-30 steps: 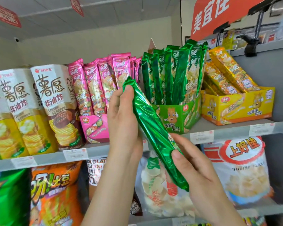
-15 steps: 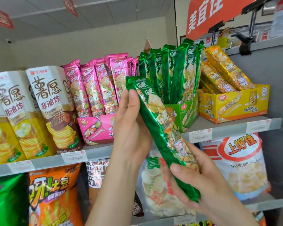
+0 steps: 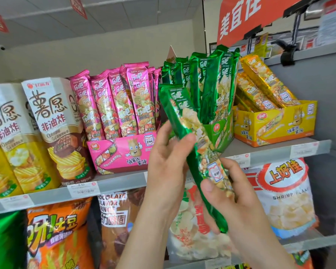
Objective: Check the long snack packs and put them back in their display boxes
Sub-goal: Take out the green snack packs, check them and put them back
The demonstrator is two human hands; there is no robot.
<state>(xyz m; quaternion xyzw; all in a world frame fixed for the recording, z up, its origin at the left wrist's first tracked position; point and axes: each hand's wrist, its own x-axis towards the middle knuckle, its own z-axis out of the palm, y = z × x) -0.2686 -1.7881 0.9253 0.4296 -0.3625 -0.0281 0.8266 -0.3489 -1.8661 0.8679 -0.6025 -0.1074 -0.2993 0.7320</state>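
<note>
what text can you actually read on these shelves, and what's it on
"美宜佳": red sign
"薯愿", "非油炸": chip cartons
"乐吧": pink packs, boxed green packs
"上好佳", "SHRIMP": white bag
"8.50": price tag
Held green pack: print too blurred.
Other price tags: too small.

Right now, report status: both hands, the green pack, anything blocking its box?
Left hand grips green pack mid-length, right hand holds lower end. Pack tilted, outside green display box. Box crowded with standing packs.
</note>
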